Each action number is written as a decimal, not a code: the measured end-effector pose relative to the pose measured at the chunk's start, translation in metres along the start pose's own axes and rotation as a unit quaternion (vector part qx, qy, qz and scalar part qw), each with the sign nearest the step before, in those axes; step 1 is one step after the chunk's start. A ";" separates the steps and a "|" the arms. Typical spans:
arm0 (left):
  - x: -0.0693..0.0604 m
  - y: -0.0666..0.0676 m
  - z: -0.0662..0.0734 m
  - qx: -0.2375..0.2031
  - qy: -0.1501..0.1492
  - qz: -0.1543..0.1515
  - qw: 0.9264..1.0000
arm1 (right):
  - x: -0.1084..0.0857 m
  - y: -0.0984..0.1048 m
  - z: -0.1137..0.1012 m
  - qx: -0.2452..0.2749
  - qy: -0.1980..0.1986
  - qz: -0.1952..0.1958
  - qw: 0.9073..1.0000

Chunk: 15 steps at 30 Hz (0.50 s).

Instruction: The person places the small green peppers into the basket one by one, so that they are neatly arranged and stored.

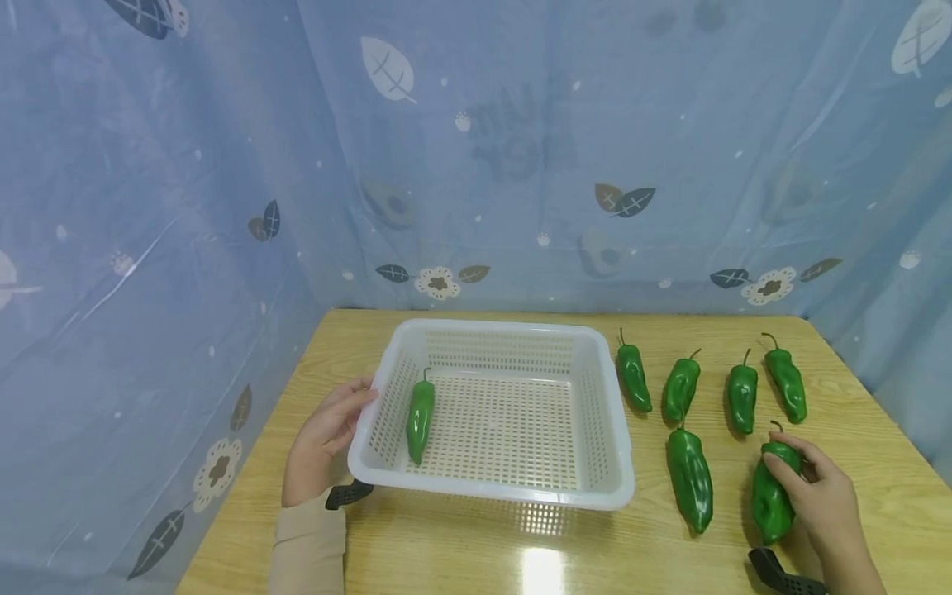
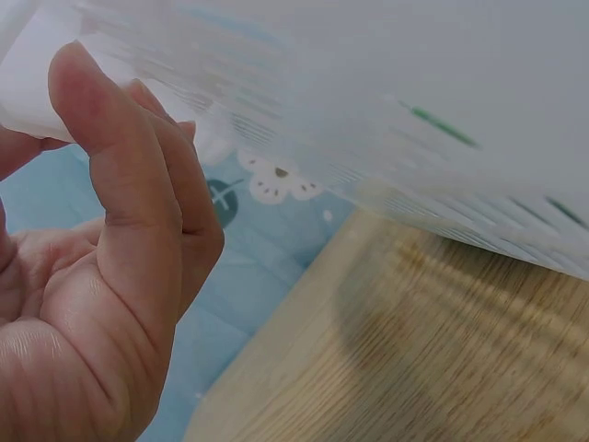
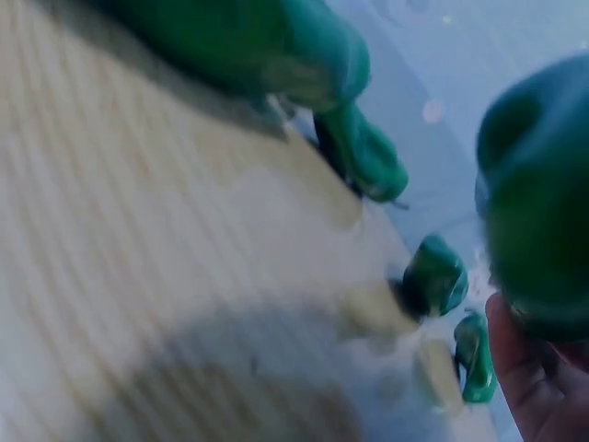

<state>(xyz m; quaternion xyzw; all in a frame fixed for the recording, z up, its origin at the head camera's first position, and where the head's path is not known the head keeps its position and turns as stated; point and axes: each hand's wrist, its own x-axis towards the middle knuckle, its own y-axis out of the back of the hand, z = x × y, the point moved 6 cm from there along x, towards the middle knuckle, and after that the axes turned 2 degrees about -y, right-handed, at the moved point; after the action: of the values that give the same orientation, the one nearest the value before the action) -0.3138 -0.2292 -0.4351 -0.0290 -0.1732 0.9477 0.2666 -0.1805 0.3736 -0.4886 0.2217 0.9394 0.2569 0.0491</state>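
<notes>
A white plastic basket [image 1: 491,493] with slotted walls is held at its left rim by my left hand [image 1: 333,430]; its near edge looks raised off the table. In the left wrist view the fingers of the left hand [image 2: 129,203] curl at the basket's rim. One green pepper [image 1: 420,420] lies inside at the basket's left. At the right, my right hand [image 1: 818,496] grips another green pepper [image 1: 772,504] near its stem end. The right wrist view shows this held pepper [image 3: 543,203] close up, with fingertips beneath it.
Several more green peppers lie on the wooden table [image 1: 446,554] right of the basket, among them a large pepper [image 1: 690,479] left of the right hand and a farther pepper [image 1: 786,384]. A blue patterned curtain [image 1: 521,165] hangs behind and beside the table.
</notes>
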 end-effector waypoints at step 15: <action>0.001 0.006 -0.004 0.001 -0.003 0.004 1.000 | -0.005 -0.006 -0.067 -0.013 0.109 -0.030 0.994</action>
<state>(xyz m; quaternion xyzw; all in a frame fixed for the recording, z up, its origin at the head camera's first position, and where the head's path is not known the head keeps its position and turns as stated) -0.3173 -0.2319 -0.4409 -0.0265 -0.1731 0.9490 0.2624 -0.1919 0.3359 -0.4334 0.1635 0.9421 0.2897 -0.0427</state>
